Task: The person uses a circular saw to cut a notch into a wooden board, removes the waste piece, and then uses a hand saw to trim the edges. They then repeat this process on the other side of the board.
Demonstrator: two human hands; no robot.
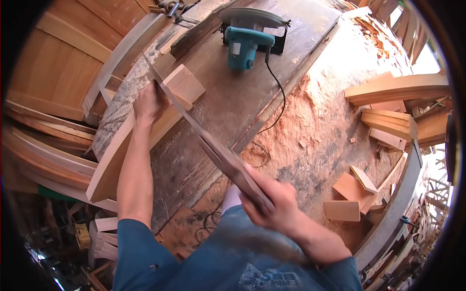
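Note:
A handsaw point(213, 145) runs diagonally across the view, its handle low and its thin blade reaching up to the left. My right hand point(274, 201) is wrapped round that handle. The blade lies across a pale wooden board point(167, 119) on the worn bench point(223, 104), near the board's far end. My left hand point(150, 103) is closed on the board, just left of the blade; its fingertips are partly hidden. Beyond the blade, a squared wooden end point(185, 86) shows.
A teal circular saw point(245, 46) stands on the bench, its black cord point(284, 99) hanging over the edge. Sawdust point(310, 126) covers the floor at right, with wood offcuts point(342, 211) and stacked boards point(395, 89). Wooden panels point(63, 58) stand at left.

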